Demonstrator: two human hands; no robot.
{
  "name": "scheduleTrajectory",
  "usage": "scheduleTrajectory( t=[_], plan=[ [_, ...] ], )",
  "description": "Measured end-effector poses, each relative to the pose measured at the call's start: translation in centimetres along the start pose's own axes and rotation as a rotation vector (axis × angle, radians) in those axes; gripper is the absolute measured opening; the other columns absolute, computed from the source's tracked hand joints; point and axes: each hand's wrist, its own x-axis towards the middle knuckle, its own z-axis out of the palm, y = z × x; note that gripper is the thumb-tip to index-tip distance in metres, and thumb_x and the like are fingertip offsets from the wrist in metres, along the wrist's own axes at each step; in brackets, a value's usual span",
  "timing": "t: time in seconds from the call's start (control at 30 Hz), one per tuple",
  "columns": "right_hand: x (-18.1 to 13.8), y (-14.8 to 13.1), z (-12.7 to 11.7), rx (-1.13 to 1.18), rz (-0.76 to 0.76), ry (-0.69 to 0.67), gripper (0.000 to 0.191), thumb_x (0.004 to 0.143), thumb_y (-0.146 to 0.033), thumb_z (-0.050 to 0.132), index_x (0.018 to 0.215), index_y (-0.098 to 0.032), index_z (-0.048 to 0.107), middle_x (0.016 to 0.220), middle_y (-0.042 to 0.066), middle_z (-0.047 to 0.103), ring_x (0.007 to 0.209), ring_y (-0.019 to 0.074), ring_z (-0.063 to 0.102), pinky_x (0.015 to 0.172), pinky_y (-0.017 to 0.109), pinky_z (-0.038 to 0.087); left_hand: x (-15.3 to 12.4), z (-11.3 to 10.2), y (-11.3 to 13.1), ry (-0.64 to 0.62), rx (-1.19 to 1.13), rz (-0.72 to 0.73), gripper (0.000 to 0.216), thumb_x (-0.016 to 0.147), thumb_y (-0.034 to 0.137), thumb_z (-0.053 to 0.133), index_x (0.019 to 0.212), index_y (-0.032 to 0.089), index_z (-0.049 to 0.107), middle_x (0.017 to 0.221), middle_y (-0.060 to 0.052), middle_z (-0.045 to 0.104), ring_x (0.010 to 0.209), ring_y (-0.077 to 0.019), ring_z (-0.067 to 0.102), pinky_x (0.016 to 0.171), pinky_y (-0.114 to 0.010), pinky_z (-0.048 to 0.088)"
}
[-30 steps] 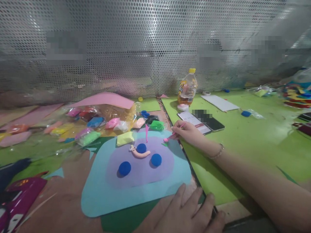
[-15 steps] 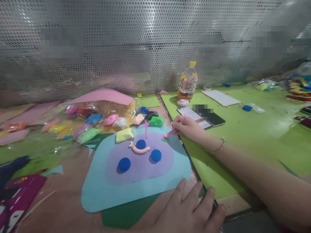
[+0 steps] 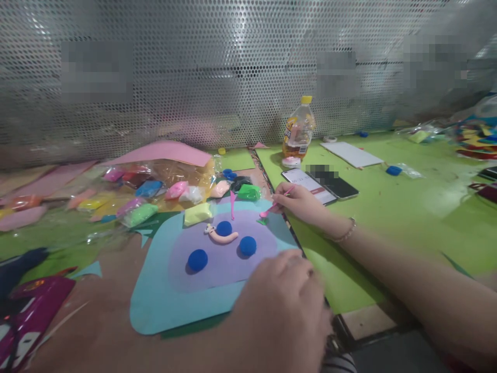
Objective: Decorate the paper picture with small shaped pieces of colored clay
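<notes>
"How does the right arm [image 3: 388, 264] look?"
"On my remote feed I see it bare, with a thin, pale, beaded-looking bracelet [image 3: 352, 226] around the wrist [image 3: 337, 226]."
"And the left hand [image 3: 285, 300]?"
"Bare too, its fingers [image 3: 312, 295] blurred."

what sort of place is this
Likely a craft workspace: there are small plastic-wrapped packs of colourful clay-like material, a rounded light-blue paper sheet and a thin pink tool in the right hand.

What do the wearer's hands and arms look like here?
The right hand and forearm show no glove or sleeve, with a thin, pale, apparently beaded bracelet at the wrist. The left hand is also gloveless; blur hides its finer details.
</notes>
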Motion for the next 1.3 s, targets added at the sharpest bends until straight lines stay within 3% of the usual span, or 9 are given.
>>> scheduleTrajectory(
  t=[0.07,0.13,0.2,0.4,0.8,1.3],
  plan=[
    [0.0,0.0,0.0,-0.02,-0.028,-0.006,0.019,0.082,-0.03,0.057,0.071,-0.019,0.047,0.063,0.001,0.067,0.064,0.0148,0.066,0.054,0.021,0.051,0.9,-1.3,-1.6,-0.041,0.101,-0.169,0.028,0.086,0.026,0.041,0.101,0.013,0.06,0.105,-0.014,0.06,0.1,-0.0275,0.054,0.084,-0.046,0.045],
    [-0.1,-0.1,0.0,-0.043,-0.048,-0.008,0.018,0.082,-0.03,0.056,0.071,-0.019,0.047,0.063,0.001,0.066,0.062,0.014,0.065,0.053,0.021,0.051,1.5,-1.7,-3.6,-0.102,0.165,-0.299,0.036,0.087,0.037,0.041,0.101,0.011,0.061,0.108,-0.017,0.058,0.102,-0.0313,0.052,0.084,-0.051,0.043],
    [-0.1,0.0,0.0,-0.052,-0.059,-0.005,0.017,0.083,-0.029,0.055,0.071,-0.019,0.048,0.062,0.0,0.065,0.061,0.0137,0.065,0.055,0.022,0.051,1.8,-1.5,-5.5,-0.156,0.128,-0.315,0.042,0.091,0.041,0.032,0.11,0.014,0.059,0.114,-0.016,0.056,0.107,-0.0295,0.051,0.087,-0.048,0.043],
    [0.2,0.5,-0.1,-0.052,-0.089,-0.025,0.016,0.082,-0.031,0.055,0.072,-0.019,0.049,0.061,-0.001,0.063,0.059,0.0129,0.062,0.056,0.023,0.05,2.0,-0.5,-8.5,-0.187,0.087,-0.301,0.044,0.09,0.043,0.035,0.125,0.022,0.052,0.134,-0.011,0.045,0.121,-0.0255,0.043,0.101,-0.043,0.034],
    [0.2,0.5,0.0,-0.039,-0.075,-0.017,0.019,0.081,-0.033,0.057,0.071,-0.019,0.049,0.062,0.0,0.065,0.061,0.0142,0.064,0.059,0.024,0.052,1.3,0.7,-8.5,-0.184,0.189,-0.248,0.056,0.089,0.05,0.031,0.126,0.012,0.049,0.134,-0.012,0.047,0.126,-0.0298,0.037,0.104,-0.048,0.029],
    [-0.1,0.2,0.2,-0.053,-0.093,0.011,0.017,0.082,-0.029,0.056,0.069,-0.019,0.048,0.061,-0.001,0.064,0.063,0.014,0.065,0.059,0.024,0.053,1.2,1.6,-8.2,-0.124,0.199,-0.25,0.051,0.091,0.045,0.03,0.121,0.012,0.053,0.133,-0.014,0.049,0.123,-0.0273,0.042,0.103,-0.045,0.03]
  ],
)
